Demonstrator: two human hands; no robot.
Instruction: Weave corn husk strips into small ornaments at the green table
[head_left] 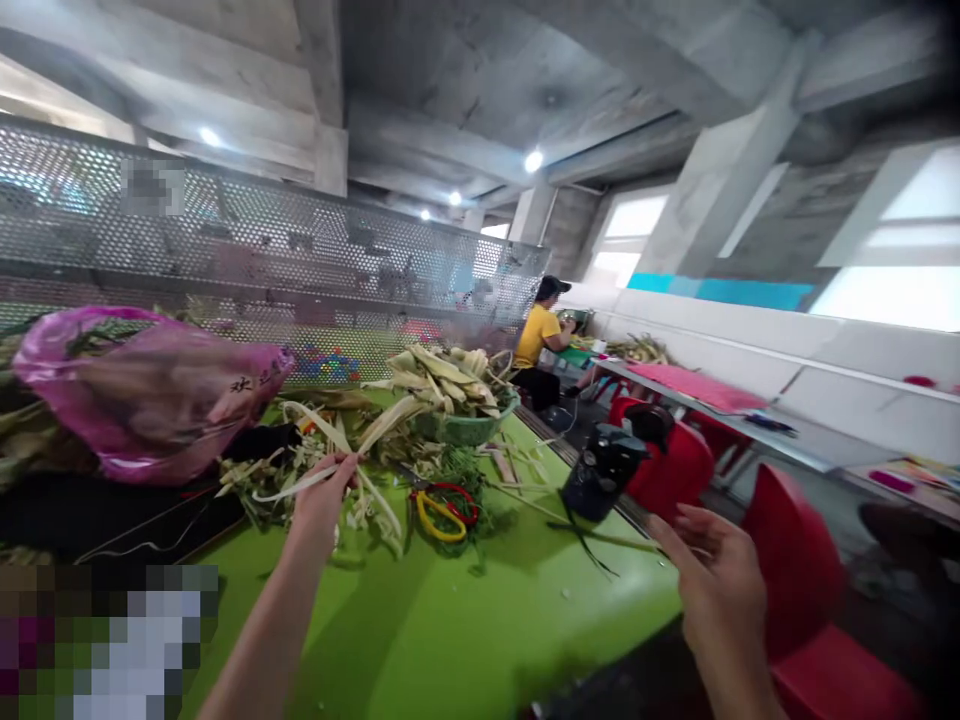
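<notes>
My left hand [324, 495] pinches pale corn husk strips [391, 424] above the green table, their loose ends spreading several ways. At the right, my right hand [718, 575] has its fingers curled around the end of a thin husk strand [626, 541]. That strand stretches leftward across the table, and its far end is lost among the scraps. Between my hands lie scissors [442, 515] with red and yellow handles, beside a tangle of green fibres [480, 480]. Beyond them, a green basket [472, 430] is heaped with dry corn husks [442, 380].
A pink plastic bag [150, 400] stands at the left of the green table [390, 630]. A dark cup-like container [604, 470] is near the right edge. Red chairs [795, 550] stand beyond it. Behind rises a perforated metal panel [300, 250]; a person in yellow [536, 335] sits farther back.
</notes>
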